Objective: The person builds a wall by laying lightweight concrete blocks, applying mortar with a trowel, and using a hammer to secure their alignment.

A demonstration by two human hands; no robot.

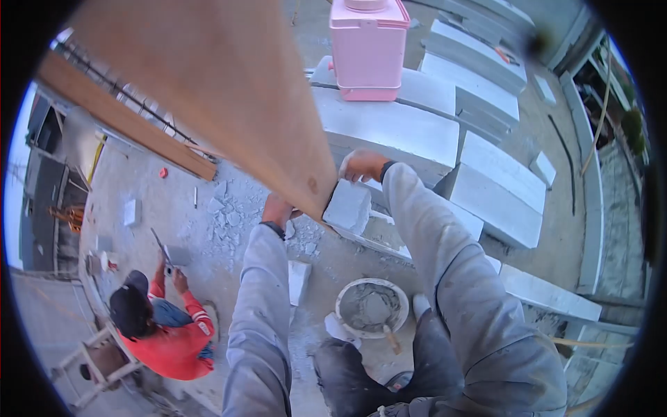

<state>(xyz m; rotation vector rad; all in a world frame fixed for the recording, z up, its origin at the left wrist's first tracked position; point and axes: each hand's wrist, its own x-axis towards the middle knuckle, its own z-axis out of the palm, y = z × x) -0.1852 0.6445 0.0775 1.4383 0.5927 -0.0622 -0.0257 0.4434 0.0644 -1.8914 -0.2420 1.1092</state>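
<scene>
Beside the wooden beam (229,90), the right hand (361,167) grips a grey block (347,206) (left hand (276,208) half hidden, grip unclear).

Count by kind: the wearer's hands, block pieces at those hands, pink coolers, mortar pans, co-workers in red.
Hands: 2, left hand and right hand
block piece: 1
pink cooler: 1
mortar pan: 1
co-worker in red: 1
Total: 6
</scene>
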